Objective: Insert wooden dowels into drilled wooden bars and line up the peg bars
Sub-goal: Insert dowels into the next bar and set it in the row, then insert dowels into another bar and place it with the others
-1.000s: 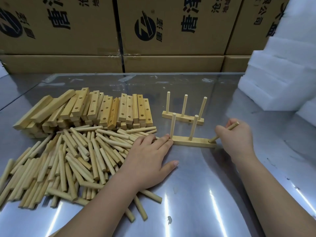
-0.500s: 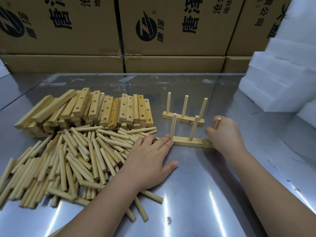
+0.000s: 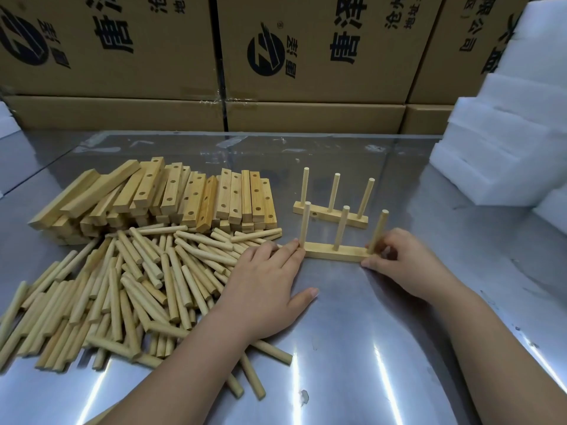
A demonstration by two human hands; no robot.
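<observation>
- So, the near peg bar (image 3: 334, 254) lies flat on the steel counter (image 3: 368, 348) with three dowels standing in it. It's just in front of the far peg bar (image 3: 331, 217), which also has three up.
- Left hand (image 3: 270, 280) is flat and relaxed on the counter, fingers straight, tips butted against the bar's left end by the first dowel. It's not gripping anything.
- Right hand (image 3: 402, 265) is curled round the bar's right end. The thumb is on the front edge and the fingers are tucked behind the foot of the right-hand dowel (image 3: 378, 231), pinching that end.
- That dowel leans a touch, so my guess is it's being seated, or the bar's about to be slid into line with the far one.
- Handling-wise it looks like light, stiff, dry wood, nothing fragile, but it'll probably skate on that shiny steel. I'd take the bar low down by both ends, not by the pegs, since tugging those could wiggle them loose or tip it.
- Loose dowels (image 3: 138, 286) are heaped on the left with the stack of drilled bars (image 3: 184, 197) behind them, so plenty left to do.
- Cardboard boxes (image 3: 306, 56) are at the back, white foam blocks (image 3: 506, 133) on the right.
</observation>
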